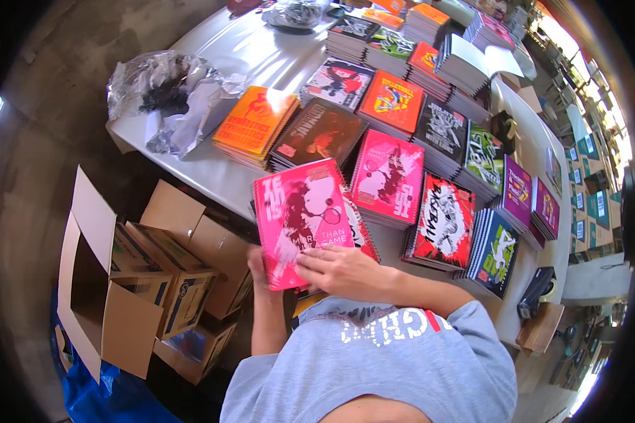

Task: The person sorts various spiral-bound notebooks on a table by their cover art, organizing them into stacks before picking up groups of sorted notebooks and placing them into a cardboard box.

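A pink spiral notebook (305, 218) with a tennis figure on its cover is tilted up in front of my chest. My left hand (258, 268) grips its lower left edge; the fingers are partly blurred and partly behind it. Across the lower right of the cover lies my right hand (342, 268), its fingers stretched out and touching the surface. Behind the notebook, a red and white notebook (362, 236) peeks out at the right. A stack of similar pink notebooks (386, 176) stands just beyond, next to a stack of red baseball notebooks (441, 222).
Several more notebook stacks, such as orange ones (255, 123) and brown ones (319, 132), cover the white table (190, 166). Crumpled clear wrap (173, 99) lies at the table's left. An open cardboard box (92, 282) and other cartons stand below left. A tape dispenser (536, 292) sits at the right edge.
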`<action>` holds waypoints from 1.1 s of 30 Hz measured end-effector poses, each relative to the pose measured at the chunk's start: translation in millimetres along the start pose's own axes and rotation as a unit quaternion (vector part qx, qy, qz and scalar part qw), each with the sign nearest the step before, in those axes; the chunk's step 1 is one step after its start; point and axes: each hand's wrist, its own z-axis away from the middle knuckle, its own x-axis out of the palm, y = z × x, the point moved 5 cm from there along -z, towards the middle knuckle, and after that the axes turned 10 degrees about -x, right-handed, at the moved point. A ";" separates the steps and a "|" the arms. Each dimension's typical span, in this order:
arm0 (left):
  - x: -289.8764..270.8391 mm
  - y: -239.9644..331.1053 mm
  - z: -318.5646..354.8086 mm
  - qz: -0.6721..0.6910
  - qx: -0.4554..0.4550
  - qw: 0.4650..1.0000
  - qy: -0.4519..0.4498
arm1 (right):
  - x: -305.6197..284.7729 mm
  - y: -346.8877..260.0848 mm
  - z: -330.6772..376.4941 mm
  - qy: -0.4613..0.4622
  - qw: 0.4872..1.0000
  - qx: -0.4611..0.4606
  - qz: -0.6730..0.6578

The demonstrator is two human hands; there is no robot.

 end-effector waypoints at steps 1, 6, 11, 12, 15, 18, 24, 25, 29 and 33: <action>15.0 -1.8 -4.0 0.034 -0.095 0.991 0.083 | 10.5 2.0 -5.9 -0.085 0.996 -0.021 -0.019; -19.8 -7.9 32.2 0.135 -0.045 0.984 0.104 | -5.9 156.3 -41.7 0.233 0.937 0.229 0.124; -39.2 13.7 53.3 0.158 0.018 0.984 0.078 | 56.8 175.2 -28.8 0.155 0.873 0.258 0.383; -38.0 16.7 52.7 0.149 0.034 0.984 0.093 | 51.7 172.5 -25.5 0.196 0.919 0.249 0.234; -46.5 14.8 50.7 0.168 0.064 0.980 0.085 | -7.2 110.4 -37.0 0.311 0.937 0.153 0.028; -57.2 6.3 33.0 0.171 0.131 0.964 -0.157 | -0.4 34.1 -46.9 0.146 0.985 -0.046 0.076; -92.0 -15.4 47.7 0.236 0.096 0.967 -0.007 | 5.1 61.2 -121.9 -0.217 0.965 0.051 -0.136; -56.0 -0.8 35.4 0.228 0.125 0.963 0.074 | 7.4 113.1 -136.8 -0.083 0.981 0.152 -0.088; -38.2 12.6 35.6 0.229 0.114 0.964 0.077 | 68.0 228.2 -162.6 0.197 0.933 0.205 0.222; -64.4 18.5 56.7 0.242 0.161 0.957 -0.023 | 97.4 208.3 -169.9 0.062 0.952 0.189 0.233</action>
